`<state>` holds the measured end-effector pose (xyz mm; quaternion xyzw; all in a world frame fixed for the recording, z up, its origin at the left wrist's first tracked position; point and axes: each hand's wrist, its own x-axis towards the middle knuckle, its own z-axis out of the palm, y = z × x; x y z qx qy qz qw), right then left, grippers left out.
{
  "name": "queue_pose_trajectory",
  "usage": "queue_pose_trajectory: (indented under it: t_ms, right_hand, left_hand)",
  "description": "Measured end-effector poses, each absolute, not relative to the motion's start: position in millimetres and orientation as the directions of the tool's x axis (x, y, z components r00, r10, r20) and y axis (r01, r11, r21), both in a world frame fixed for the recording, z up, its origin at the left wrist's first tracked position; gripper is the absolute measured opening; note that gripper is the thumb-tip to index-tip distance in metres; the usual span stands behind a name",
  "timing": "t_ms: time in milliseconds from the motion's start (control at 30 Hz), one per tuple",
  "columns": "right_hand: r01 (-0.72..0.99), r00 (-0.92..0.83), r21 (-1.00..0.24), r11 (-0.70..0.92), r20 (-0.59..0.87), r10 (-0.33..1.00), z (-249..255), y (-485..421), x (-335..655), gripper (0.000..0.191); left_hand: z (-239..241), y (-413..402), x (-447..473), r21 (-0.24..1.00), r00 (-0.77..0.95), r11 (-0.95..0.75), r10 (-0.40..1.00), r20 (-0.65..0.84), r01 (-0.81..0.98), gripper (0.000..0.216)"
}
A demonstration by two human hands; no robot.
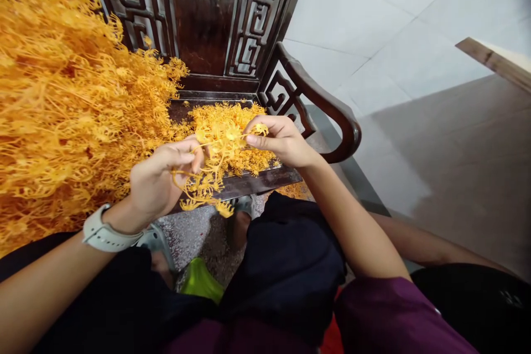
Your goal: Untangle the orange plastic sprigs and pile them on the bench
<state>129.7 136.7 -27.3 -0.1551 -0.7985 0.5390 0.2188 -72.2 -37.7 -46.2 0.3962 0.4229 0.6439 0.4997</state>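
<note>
1. And there it is, dead centre: one orange sprig (219, 144), stretched between both hands, thin stems fanning out and dangling toward 6 o'clock!
2. Left hand (164, 182) at 8 o'clock, fingers curled tight, thumb pinching the sprig's stems, white wristband (105, 232) on the wrist.
3. Right hand (282, 141) at 3 o'clock, thumb and forefinger pinching the sprig's upper tip, other fingers folded over.
4. Just beneath the sprig, a smaller orange clump (249, 157), lying on the dark wooden worktop (257, 177).
5. Out at 9 o'clock, a big orange heap (70, 105), piled high across the worktop and right up against the carved backrest (203, 11) at 12 o'clock.
6. Over at 2 o'clock, a curved armrest (327, 99), and beyond it, white tiles (352, 11) and a wooden plank (493, 61).
7. Down at 6 o'clock, dark shorts (286, 265), a purple shirt (394, 315) and a green slipper (201, 282) on the floor below!
</note>
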Motion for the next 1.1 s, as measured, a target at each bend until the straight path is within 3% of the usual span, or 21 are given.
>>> queue_pose_trajectory:
  t_ms: [133,333,433,567,700,833,967,1100]
  right_hand:
    - [-0.014,-0.843,-0.977,0.214,0.126,0.523,-30.5,132.1,125.3,0.038]
    - [0.017,-0.739,-0.993,0.113,0.064,0.671,-33.9,128.2,113.9,0.041]
    - [-0.001,-0.655,-0.990,0.141,0.108,0.748,-36.0,134.2,113.0,0.033]
    - [-0.024,-0.577,-0.983,0.179,0.160,0.801,-38.4,145.6,118.7,0.033]
    - [0.071,-0.609,-0.988,0.139,0.067,0.790,-38.2,145.9,122.7,0.052]
    - [0.106,-0.722,-0.993,0.054,-0.040,0.691,-40.3,133.8,118.7,0.062]
    - [0.035,-0.764,-0.994,0.100,0.038,0.645,-48.0,117.6,110.3,0.055]
    - [0.001,-0.643,-0.989,0.148,0.113,0.758,-55.8,110.6,99.9,0.055]
  left_hand:
    - [-43.9,-36.7,-62.5,0.933,-0.233,-0.068,0.972,-0.018,-0.352,0.049]
    - [-51.4,-33.3,-52.1,0.959,-0.327,-0.083,0.945,-0.011,-0.272,0.047]
    - [-59.7,-32.9,-54.1,0.988,-0.301,-0.042,0.954,-0.004,-0.147,0.038]
    - [-66.9,-35.4,-56.2,0.993,-0.268,-0.002,0.963,-0.031,-0.122,0.034]
    - [-64.5,-36.6,-54.2,0.989,-0.280,-0.007,0.959,-0.035,-0.148,0.031]
    - [-57.1,-33.9,-51.3,0.975,-0.349,0.006,0.933,-0.085,-0.223,0.028]
    - [-49.3,-26.4,-47.6,0.923,-0.329,0.081,0.920,-0.214,-0.376,0.029]
    - [-39.1,-16.9,-38.8,0.868,-0.231,0.149,0.930,-0.285,-0.474,0.029]
